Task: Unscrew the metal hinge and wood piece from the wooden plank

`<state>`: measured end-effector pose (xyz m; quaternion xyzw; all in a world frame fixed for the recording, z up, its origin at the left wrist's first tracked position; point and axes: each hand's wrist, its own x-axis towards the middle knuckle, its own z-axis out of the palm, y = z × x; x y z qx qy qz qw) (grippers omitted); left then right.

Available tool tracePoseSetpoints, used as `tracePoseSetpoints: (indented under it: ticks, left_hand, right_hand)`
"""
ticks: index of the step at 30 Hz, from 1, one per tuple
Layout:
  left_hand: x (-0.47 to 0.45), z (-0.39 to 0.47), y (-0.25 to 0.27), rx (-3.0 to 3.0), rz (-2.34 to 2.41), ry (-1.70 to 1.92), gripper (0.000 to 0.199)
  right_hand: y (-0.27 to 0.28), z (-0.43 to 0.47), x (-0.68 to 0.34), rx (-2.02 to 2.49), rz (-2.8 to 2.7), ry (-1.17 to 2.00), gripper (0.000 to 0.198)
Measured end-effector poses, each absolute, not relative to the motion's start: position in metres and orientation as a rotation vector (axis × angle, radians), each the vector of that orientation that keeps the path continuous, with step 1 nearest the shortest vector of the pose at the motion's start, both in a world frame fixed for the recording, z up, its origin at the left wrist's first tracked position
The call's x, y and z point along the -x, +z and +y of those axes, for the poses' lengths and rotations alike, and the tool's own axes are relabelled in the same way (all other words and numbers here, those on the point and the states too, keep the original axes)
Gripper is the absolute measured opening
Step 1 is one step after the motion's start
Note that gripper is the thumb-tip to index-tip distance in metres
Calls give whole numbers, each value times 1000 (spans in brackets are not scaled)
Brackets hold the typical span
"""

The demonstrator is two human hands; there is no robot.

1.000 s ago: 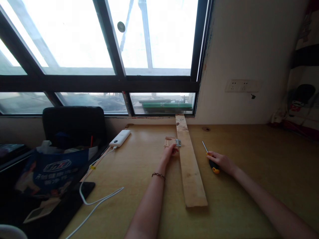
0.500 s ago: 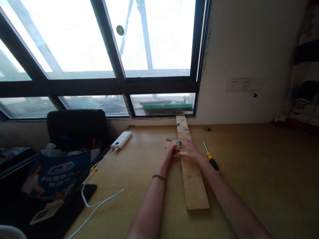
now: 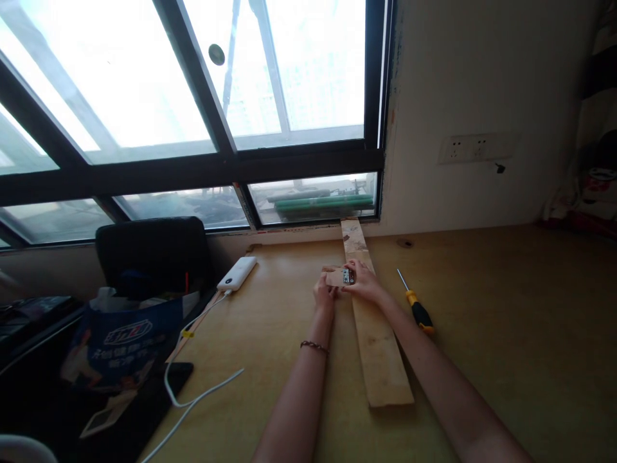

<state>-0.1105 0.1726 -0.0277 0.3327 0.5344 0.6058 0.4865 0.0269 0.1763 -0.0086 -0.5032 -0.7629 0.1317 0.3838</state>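
Observation:
My left hand is closed around the left and near side of a small wooden block. At the block's right end is a small silver metal piece with holes, which looks like a hinge. My right hand curls around that end, fingers at the far edge and thumb on the near side. Both hands are over a long wooden plank, which lies lengthwise away from me on the table. Right of my right forearm rests a screwdriver with a yellow and black handle. Some fingertips are hidden.
On the table's left side lies a white power bank with a white cable. Beyond the left edge are a black chair and a blue bag. A window and a wall with sockets stand behind the table.
My right hand's fingers, more spread before, have closed around the block's hinge end. My left hand has shifted its grip lower around the block. The view has turned slightly.

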Motion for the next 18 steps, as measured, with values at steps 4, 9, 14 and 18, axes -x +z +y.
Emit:
tracePoseSetpoints:
  ticks: [4, 9, 14, 18]
  left_hand:
    - [113, 152, -21, -1154, 1748, 1881, 39]
    - [101, 133, -14, -1841, 1862, 1601, 21]
    - [95, 140, -18, -1816, 1861, 1540, 9]
    - [96, 144, -20, -1767, 1875, 1555, 7]
  right_hand:
    - [-7, 174, -27, 1287, -1946, 326, 67]
    - [-8, 176, -27, 1289, -1944, 361, 60]
    - [-10, 178, -27, 1297, -1944, 355, 57]
    - [-11, 178, -27, 1293, -1939, 352, 58]
